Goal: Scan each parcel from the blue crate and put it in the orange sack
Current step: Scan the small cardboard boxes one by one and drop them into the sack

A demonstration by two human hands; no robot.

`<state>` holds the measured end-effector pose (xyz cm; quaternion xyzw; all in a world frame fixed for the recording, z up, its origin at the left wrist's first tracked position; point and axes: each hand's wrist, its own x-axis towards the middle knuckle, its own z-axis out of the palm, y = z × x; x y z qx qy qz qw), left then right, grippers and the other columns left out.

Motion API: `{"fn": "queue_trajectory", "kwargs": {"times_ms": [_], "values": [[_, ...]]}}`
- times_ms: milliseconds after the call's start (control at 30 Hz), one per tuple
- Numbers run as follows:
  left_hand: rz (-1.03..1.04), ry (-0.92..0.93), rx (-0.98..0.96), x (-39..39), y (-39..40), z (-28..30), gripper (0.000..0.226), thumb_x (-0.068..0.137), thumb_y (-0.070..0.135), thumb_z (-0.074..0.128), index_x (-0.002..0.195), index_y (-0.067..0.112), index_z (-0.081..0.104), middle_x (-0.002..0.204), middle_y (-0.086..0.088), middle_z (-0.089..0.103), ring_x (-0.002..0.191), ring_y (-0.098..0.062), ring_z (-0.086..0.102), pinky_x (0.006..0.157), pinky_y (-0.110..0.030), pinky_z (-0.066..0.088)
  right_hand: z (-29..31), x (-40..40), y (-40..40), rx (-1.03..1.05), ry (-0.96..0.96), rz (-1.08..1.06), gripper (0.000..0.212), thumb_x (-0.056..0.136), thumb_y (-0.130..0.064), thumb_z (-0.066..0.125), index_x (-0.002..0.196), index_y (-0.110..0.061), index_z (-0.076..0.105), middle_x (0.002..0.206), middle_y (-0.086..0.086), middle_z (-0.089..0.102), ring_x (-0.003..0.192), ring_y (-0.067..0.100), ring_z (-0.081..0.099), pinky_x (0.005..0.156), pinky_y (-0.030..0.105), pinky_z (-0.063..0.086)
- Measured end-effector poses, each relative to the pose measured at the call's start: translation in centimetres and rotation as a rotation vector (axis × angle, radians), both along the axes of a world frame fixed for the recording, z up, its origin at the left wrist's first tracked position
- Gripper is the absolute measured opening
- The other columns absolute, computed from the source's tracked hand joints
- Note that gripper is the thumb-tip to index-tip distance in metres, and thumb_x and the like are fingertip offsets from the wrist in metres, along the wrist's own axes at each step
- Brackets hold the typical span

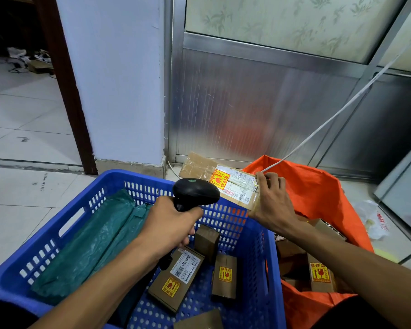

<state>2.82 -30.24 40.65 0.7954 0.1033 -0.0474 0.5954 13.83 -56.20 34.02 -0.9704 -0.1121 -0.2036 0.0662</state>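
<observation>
Above the far rim of the blue perforated plastic crate (pixel 223 217), our right hand (pixel 274 205) holds a taped brown cardboard parcel (pixel 220 180), fingers clamped on its end, label up so the black handheld scanner (pixel 195 193) gripped in our left hand (pixel 169 229) can read it beside the orange fabric sack (pixel 318 193).

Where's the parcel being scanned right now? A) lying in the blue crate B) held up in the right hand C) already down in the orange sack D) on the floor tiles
B: the right hand grips the taped cardboard parcel in the air, with the scanner in the left hand aimed at it.
</observation>
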Motion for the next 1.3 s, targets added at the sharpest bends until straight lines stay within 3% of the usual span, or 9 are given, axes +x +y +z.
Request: {"fn": "queue_trajectory", "kwargs": {"times_ms": [333, 533, 667, 867, 967, 1100, 1300], "values": [[-0.037, 0.021, 0.045, -0.2, 0.1, 0.1, 0.024, 0.089, 0.016, 0.065, 0.066, 0.008, 0.065, 0.049, -0.004, 0.062, 0.041, -0.015, 0.055, 0.047, -0.025, 0.047, 0.2, 0.0, -0.2, 0.026, 0.047, 0.028, 0.104, 0.064, -0.052, 0.085, 0.146, -0.016, 0.032, 0.140, 0.011, 0.038, 0.127, 0.027, 0.033, 0.098, 0.042, 0.047], [-0.042, 0.012, 0.118, 0.0, 0.4, 0.1, 0.029, 0.087, 0.018, 0.066, 0.060, 0.008, 0.063, 0.049, -0.005, 0.063, 0.041, -0.017, 0.056, 0.051, -0.028, 0.049, 1.9, 0.4, -1.4, 0.042, 0.182, 0.174, 0.107, 0.062, -0.040, 0.089, 0.150, -0.016, 0.033, 0.134, 0.005, 0.040, 0.114, 0.012, 0.026, 0.097, 0.032, 0.038], [-0.045, -0.006, 0.171, 0.3, 0.5, 0.2, 0.027, 0.085, 0.018, 0.067, 0.059, 0.010, 0.062, 0.048, -0.003, 0.063, 0.039, -0.016, 0.057, 0.052, -0.028, 0.051, 2.3, 0.4, -2.2, 0.091, 0.197, 0.210, 0.104, 0.061, -0.038, 0.089, 0.148, -0.018, 0.037, 0.129, 0.003, 0.042, 0.112, 0.012, 0.030, 0.094, 0.035, 0.042], [-0.074, 0.013, 0.201, 0.4, 0.3, -0.2, 0.021, 0.086, 0.020, 0.068, 0.067, 0.013, 0.062, 0.046, 0.001, 0.063, 0.038, -0.014, 0.059, 0.053, -0.026, 0.048, 3.8, 0.4, -2.6, 0.357, 0.328, 0.218, 0.113, 0.052, -0.022, 0.094, 0.148, -0.029, 0.035, 0.126, -0.001, 0.035, 0.121, 0.020, 0.039, 0.101, 0.038, 0.046], [-0.079, 0.014, 0.186, 0.4, 0.3, -0.1, 0.021, 0.087, 0.020, 0.068, 0.069, 0.010, 0.063, 0.048, -0.001, 0.064, 0.040, -0.016, 0.058, 0.053, -0.028, 0.050, 4.4, 0.1, -2.7, 0.454, 0.376, 0.247, 0.117, 0.044, -0.026, 0.095, 0.144, -0.038, 0.035, 0.130, 0.001, 0.040, 0.121, 0.023, 0.044, 0.101, 0.041, 0.048], [-0.094, 0.015, 0.175, 0.3, 0.3, 0.1, 0.023, 0.087, 0.021, 0.069, 0.069, 0.007, 0.065, 0.050, -0.003, 0.065, 0.043, -0.018, 0.059, 0.054, -0.032, 0.054, 4.4, -0.5, -2.6, 0.458, 0.450, 0.313, 0.116, 0.047, -0.011, 0.095, 0.145, -0.033, 0.035, 0.133, -0.005, 0.042, 0.124, 0.020, 0.045, 0.103, 0.038, 0.046], [-0.184, 0.014, 0.188, 0.1, 0.1, 0.4, 0.022, 0.087, 0.013, 0.070, 0.067, 0.010, 0.062, 0.046, -0.001, 0.061, 0.037, -0.013, 0.054, 0.044, -0.023, 0.045, 3.8, -0.5, -3.1, 0.287, 0.520, 0.350, 0.121, 0.047, -0.012, 0.093, 0.149, -0.029, 0.031, 0.139, -0.008, 0.039, 0.126, 0.011, 0.042, 0.107, 0.032, 0.043]]}}
